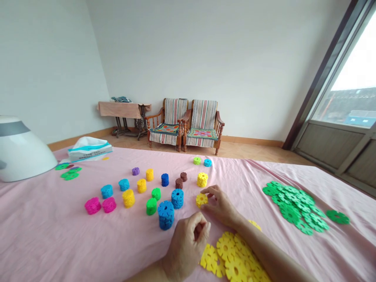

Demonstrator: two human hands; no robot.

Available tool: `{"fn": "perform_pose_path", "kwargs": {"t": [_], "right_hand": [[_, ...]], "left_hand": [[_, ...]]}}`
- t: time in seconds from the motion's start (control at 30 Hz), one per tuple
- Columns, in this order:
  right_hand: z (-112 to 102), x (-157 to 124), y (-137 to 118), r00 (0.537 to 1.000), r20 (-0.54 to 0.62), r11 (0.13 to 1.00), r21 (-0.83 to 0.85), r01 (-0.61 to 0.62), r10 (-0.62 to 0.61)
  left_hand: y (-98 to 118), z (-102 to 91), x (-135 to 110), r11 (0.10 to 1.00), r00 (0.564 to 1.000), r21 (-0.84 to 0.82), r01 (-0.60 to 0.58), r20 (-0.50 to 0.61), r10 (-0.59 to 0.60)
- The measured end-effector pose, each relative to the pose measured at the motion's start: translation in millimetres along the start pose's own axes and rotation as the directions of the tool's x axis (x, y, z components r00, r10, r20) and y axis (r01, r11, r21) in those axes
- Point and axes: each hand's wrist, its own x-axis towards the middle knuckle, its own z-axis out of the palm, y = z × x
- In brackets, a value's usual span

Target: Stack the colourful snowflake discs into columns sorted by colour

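Observation:
My right hand (219, 205) reaches over the cloth with thumb and fingers closed on the edge of a yellow notched plastic disc (201, 200), a snowflake-shaped building piece. Just beyond stands a stack of yellow discs (202, 179). My left hand (188, 243) is curled into a loose fist nearer to me, with nothing visible in it. Close by on its left stand two stacks of blue discs, a front one (166, 215) and a rear one (177, 199). A loose pile of yellow discs (236, 258) lies below my right forearm, which partly covers it.
Small stacks in pink (93, 206), orange-yellow (128, 198), green (151, 206), dark blue (165, 179) and brown (179, 183) stand on the pink cloth (73, 239). Green discs (293, 205) are heaped right. A tissue box (90, 150) and white appliance (25, 152) stand left.

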Motion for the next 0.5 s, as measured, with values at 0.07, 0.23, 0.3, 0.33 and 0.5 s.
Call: {"fn": "perform_pose_path", "kwargs": {"t": [0.07, 0.23, 0.3, 0.33, 0.5], "right_hand": [[-0.5, 0.0, 1.0, 1.000, 0.000, 1.000, 0.002, 0.007, -0.007], [-0.9, -0.2, 1.3, 1.000, 0.012, 1.000, -0.002, 0.015, -0.015], [-0.6, -0.3, 1.2, 1.000, 0.013, 1.000, -0.006, 0.012, -0.011], [-0.4, -0.3, 1.4, 1.000, 0.013, 1.000, -0.008, 0.010, -0.010], [0.6, -0.4, 2.8, 1.000, 0.016, 1.000, -0.013, 0.023, -0.022]], "left_hand": [[2.3, -0.1, -2.6, 0.998, 0.999, 0.047, -0.035, 0.020, 0.034], [4.1, 0.1, -6.3, 0.985, 0.994, 0.142, -0.096, 0.064, 0.088], [3.5, 0.4, -6.7, 0.984, 0.995, 0.155, -0.088, 0.065, 0.078], [3.3, 0.6, -6.9, 0.984, 0.995, 0.158, -0.082, 0.062, 0.073], [5.0, 0.6, -6.6, 0.983, 0.996, 0.170, -0.071, 0.065, 0.061]]}}
